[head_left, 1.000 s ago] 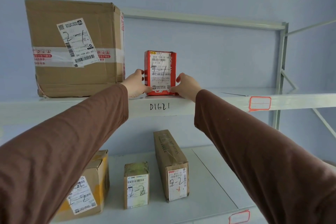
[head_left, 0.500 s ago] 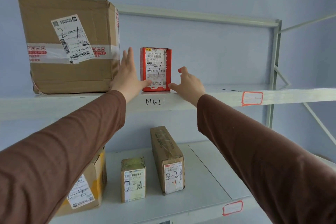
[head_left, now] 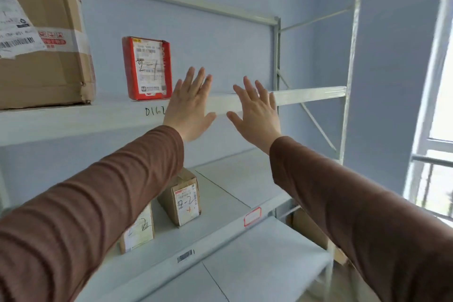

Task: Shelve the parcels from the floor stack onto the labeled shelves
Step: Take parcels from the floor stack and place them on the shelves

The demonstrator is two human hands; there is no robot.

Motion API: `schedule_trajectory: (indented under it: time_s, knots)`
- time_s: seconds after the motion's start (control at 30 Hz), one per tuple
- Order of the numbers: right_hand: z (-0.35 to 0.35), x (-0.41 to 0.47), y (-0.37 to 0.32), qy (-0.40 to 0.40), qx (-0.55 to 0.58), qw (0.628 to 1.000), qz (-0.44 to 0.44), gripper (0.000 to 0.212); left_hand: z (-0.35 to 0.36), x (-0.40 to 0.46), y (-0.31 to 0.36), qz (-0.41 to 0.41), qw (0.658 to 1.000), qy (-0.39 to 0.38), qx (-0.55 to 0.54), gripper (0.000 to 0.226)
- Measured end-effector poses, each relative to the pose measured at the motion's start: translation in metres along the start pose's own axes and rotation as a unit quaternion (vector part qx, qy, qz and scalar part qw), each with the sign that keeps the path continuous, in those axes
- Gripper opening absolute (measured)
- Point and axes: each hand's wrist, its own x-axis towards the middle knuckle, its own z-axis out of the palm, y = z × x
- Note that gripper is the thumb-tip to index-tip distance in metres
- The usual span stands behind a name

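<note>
A small red parcel point(head_left: 146, 68) marked "2-1" stands upright on the upper shelf point(head_left: 73, 120), beside a large brown carton point(head_left: 49, 56) at the left. My left hand point(head_left: 190, 105) is open with fingers spread, just right of the red parcel and not touching it. My right hand point(head_left: 257, 113) is open too, further right, in front of the shelf edge. Neither hand holds anything. On the shelf below point(head_left: 220, 228) stand two small brown parcels marked "2-2" point(head_left: 182, 200) point(head_left: 139, 228), the left one partly hidden by my left sleeve.
The grey metal rack has an upright post point(head_left: 349, 76) and diagonal braces at the right. A red-bordered label point(head_left: 252, 216) and a barcode sticker point(head_left: 185, 256) sit on the lower shelf's edge. Brown cartons point(head_left: 311, 230) lie low behind the rack. A window point(head_left: 438, 105) is at the far right.
Both hands have let go of the red parcel and drawn back to the right with fingers spread. The view has swung right, so the parcel and carton sit further left.
</note>
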Motion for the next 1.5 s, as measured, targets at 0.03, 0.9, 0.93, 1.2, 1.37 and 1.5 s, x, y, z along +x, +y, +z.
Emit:
schedule_trajectory:
  time_s: [0.03, 0.9, 0.93, 1.2, 1.37, 1.5]
  knots:
    - [-0.009, -0.019, 0.006, -0.009, -0.027, 0.999, 0.019, 0.068, 0.005, -0.006, 0.014, 0.007, 1.000, -0.020, -0.011, 0.087]
    - [-0.499, -0.641, 0.029, -0.162, -0.387, 0.736, 0.531, 0.081, -0.219, -0.363, 0.610, 0.488, 0.791, -0.165, -0.331, 0.092]
    - [-0.521, -0.668, 0.020, -0.164, -0.394, 0.722, 0.545, 0.081, -0.239, -0.385, 0.633, 0.502, 0.777, -0.165, -0.342, 0.093]
    - [-0.676, -0.872, -0.055, -0.176, -0.427, 0.597, 0.656, 0.079, -0.384, -0.592, 0.778, 0.604, 0.664, -0.173, -0.406, 0.089]
    - [-0.729, -0.967, -0.096, -0.154, -0.419, 0.524, 0.725, 0.081, -0.445, -0.693, 0.834, 0.668, 0.592, -0.185, -0.412, 0.089]
    - [-0.756, -1.026, -0.120, -0.123, -0.398, 0.465, 0.781, 0.081, -0.479, -0.750, 0.871, 0.712, 0.533, -0.202, -0.409, 0.088]
